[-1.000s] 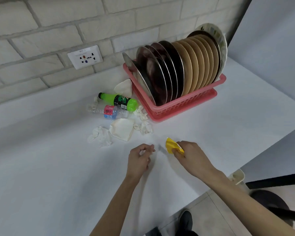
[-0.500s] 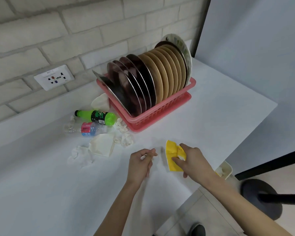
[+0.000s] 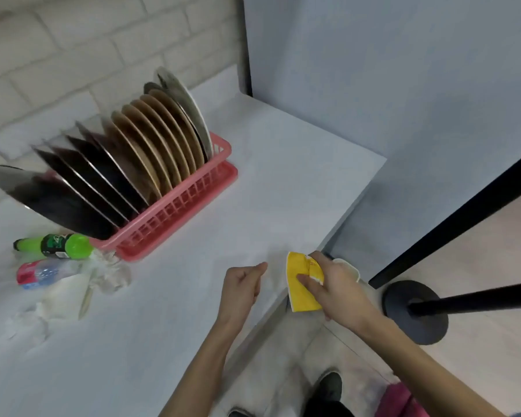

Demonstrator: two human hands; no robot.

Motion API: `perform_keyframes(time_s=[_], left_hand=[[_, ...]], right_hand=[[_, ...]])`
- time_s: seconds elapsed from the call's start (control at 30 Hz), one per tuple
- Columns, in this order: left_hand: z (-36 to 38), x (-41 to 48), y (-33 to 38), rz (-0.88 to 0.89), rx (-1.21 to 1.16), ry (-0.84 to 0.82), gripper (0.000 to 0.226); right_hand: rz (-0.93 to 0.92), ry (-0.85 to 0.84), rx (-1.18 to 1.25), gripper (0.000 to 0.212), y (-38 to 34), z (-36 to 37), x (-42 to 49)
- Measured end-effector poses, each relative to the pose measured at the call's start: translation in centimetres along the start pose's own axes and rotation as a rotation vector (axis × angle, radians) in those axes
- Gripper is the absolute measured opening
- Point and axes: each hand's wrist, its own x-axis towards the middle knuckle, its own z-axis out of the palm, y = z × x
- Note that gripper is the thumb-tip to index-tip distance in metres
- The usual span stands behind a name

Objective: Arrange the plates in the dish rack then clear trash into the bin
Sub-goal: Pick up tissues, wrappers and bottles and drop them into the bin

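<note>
A pink dish rack holds several steel and tan plates standing on edge. My right hand grips a crumpled yellow wrapper past the counter's front edge, just over a small pale bin that my hand mostly hides. My left hand is curled shut over the counter; whether something small sits in it is unclear. A green bottle, a clear bottle with a pink label and crumpled white tissues lie left of the rack.
The white counter ends at a grey wall on the right. A black stand with a round base rises from the floor beside the bin. My shoe shows below the counter edge.
My right hand has carried the yellow wrapper rightward off the counter edge to above the bin. My view has swung right; the left hand stays curled in place.
</note>
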Motion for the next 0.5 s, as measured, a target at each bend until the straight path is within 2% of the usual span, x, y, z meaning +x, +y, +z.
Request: perform_keyframes(time_s=[0.23,0.4,0.5], left_hand=[[11.2,1.2,-0.5,-0.034,0.145,-0.181,0.056],[16.4,1.9,-1.8,-0.065,0.237,-0.309,0.032],[18.3,2.9,-2.7,-0.124,0.246,-0.346,0.018]], right_hand=[[0.186,0.021,0.117,0.03,10.4,-6.1,-2.1],[0.32,0.042,0.301,0.028,15.4,-8.0,-3.3],[0.425,0.048,0.446,0.017,17.3,-8.4,-3.4]])
